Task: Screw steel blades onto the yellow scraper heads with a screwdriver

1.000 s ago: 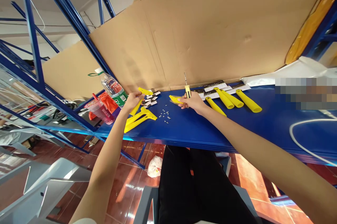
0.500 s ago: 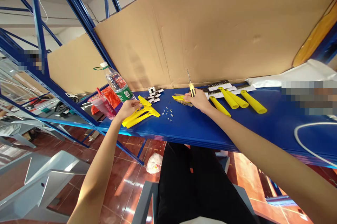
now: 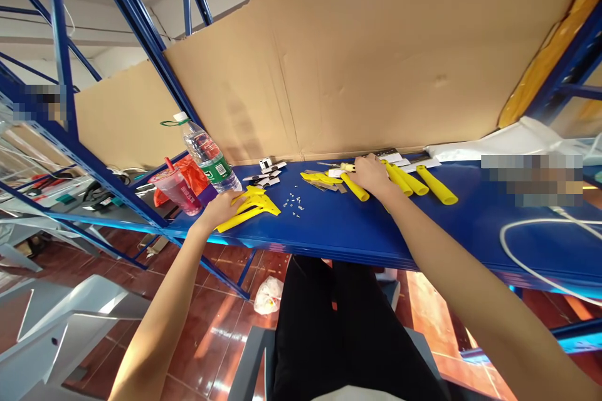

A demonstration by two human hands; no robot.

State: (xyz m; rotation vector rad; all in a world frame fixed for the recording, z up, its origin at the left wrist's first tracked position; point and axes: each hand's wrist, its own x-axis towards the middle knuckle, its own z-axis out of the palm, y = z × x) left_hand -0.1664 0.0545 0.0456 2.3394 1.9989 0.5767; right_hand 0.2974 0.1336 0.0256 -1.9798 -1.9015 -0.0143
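My left hand (image 3: 220, 210) is closed on yellow plastic parts (image 3: 249, 213) shaped like forked handles, stacked at the table's left front; a short yellow piece (image 3: 255, 190) lies at their far end. My right hand (image 3: 372, 175) is low over the back of the table. A screwdriver (image 3: 347, 167) with a pale yellow handle lies level against its left side, shaft pointing left. The back of the hand hides its fingers. Yellow tubular handles (image 3: 355, 188) lie beside and under it. Left of it are flat blades and yellow pieces (image 3: 324, 179). Small screws (image 3: 295, 201) are scattered between my hands.
A plastic bottle (image 3: 211, 159) and a pink drink cup (image 3: 176, 191) stand at left by the blue rack post. Black-and-white packets (image 3: 270, 174) lie along the cardboard wall (image 3: 367, 62). A white cable (image 3: 505, 241) loops over the right of the blue table (image 3: 329, 231).
My right hand has moved right, and the screwdriver has gone from upright to lying level. My left hand has come down and back from the short yellow piece to the stacked yellow parts.
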